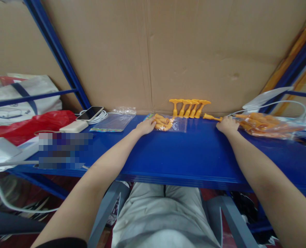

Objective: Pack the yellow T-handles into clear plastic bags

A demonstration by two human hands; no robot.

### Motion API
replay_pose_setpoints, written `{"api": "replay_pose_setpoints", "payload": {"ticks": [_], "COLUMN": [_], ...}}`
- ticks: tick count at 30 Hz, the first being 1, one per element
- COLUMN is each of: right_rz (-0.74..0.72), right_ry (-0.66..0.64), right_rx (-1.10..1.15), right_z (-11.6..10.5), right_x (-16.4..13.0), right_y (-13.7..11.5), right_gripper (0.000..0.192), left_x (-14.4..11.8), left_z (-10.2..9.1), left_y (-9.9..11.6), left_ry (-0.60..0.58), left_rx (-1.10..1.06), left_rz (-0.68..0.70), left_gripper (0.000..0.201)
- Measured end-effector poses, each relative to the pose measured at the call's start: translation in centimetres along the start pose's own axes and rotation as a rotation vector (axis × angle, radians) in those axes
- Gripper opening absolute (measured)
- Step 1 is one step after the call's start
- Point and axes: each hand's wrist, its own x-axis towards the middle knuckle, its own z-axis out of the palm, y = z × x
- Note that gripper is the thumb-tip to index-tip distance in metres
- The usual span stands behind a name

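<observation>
My left hand [145, 126] is closed at the left end of a small clear plastic bag [180, 124]. Several yellow T-handled plastic pieces [163, 121] lie in or on that bag, partly behind my fingers. Farther right, my right hand [228, 126] has its fingers closed at the end of a single yellow plastic piece [210, 117], whose tip points left; the grip is partly hidden. Behind, between both hands, a row of yellow T-handled pieces [190, 108] leans against the cardboard. Just right of my right hand rests a larger clear bag [272, 125] full of orange-yellow pieces.
Flat clear bags [113, 121] lie left of my left hand. Beyond them are a phone [90, 113] on a coiled white cable, a white power bank [74, 126] and a red plastic bag [49, 122]. A cardboard wall [194, 51] backs the blue shelf [173, 155]; blue posts stand at both sides.
</observation>
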Motion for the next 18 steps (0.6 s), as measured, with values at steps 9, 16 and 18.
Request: {"api": "replay_pose_setpoints", "payload": {"ticks": [9,16,18], "right_rz": [-0.013,-0.066,-0.086], "right_ry": [-0.175,-0.130,-0.081], "right_rx": [-0.023,-0.039,0.003], "right_z": [-0.6,-1.0,-0.6], "right_x": [0.1,-0.3,-0.2], "right_y": [-0.8,-0.9,-0.4], "right_gripper": [0.054,0.053,0.055], "left_x": [0.1,-0.1,-0.2], "left_z": [0.1,0.0,0.0], "left_y": [-0.2,-0.1,0.0], "left_ry": [-0.005,0.008,0.008], "left_rx": [-0.009,-0.020,-0.022], "left_rz": [0.014,0.014,0.015], "left_gripper": [0.054,0.055,0.055]}}
